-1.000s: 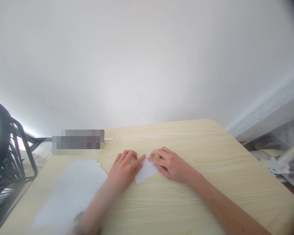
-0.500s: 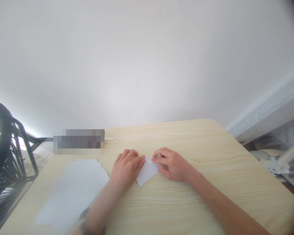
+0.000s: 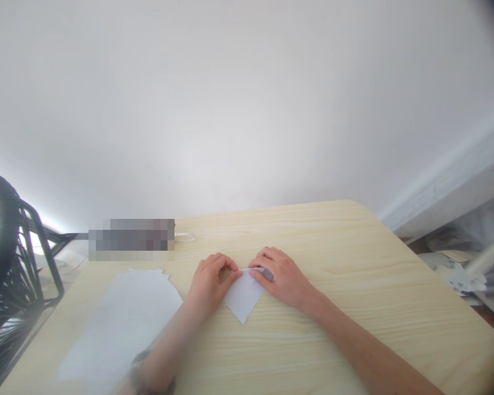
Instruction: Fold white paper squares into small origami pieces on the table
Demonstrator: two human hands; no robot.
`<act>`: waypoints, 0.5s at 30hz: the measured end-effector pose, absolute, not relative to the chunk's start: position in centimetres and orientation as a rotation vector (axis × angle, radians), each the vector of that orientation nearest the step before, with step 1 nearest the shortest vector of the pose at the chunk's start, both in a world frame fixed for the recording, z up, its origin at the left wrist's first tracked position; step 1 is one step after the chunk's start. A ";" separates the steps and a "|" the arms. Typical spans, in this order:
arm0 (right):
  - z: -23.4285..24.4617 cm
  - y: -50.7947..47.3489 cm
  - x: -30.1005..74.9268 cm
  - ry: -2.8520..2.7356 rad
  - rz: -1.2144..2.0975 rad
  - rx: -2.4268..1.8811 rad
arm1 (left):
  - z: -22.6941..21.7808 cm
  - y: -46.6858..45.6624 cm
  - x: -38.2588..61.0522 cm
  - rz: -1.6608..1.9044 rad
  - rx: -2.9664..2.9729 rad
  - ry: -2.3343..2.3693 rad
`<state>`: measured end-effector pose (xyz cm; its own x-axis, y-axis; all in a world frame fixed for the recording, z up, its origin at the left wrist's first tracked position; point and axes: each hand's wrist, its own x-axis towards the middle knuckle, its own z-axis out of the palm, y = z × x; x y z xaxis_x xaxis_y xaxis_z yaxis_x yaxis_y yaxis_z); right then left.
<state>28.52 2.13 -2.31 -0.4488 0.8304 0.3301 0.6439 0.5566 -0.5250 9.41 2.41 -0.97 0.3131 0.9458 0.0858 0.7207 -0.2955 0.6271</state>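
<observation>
A small folded piece of white paper [image 3: 243,299] lies on the wooden table between both hands, with one corner pointing toward me. My left hand [image 3: 213,277] pinches its upper left part between thumb and fingertips. On the other side, my right hand [image 3: 280,277] grips the upper right part, thumb on top and fingers behind the far edge. That far edge looks slightly raised between the two thumbs. Parts of the paper are hidden under the fingers. A dark band [image 3: 142,373] is around my left wrist.
Several white sheets [image 3: 119,323] lie in a loose stack left of my left forearm. A blurred-out dark object [image 3: 132,238] with a pale loop [image 3: 185,237] is at the back left. A dark woven chair [image 3: 8,241] stands beside the table [image 3: 346,241], which meets a white wall.
The paper has turned a little, its near corner moving right and toward me. My right thumb now lies over its front, and my left fingers have shifted to pinch the far edge.
</observation>
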 end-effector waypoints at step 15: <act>-1.6 2.1 29.3 -2.105 0.900 -1.046 | 0.8 1.5 9.7 0.549 1.862 1.316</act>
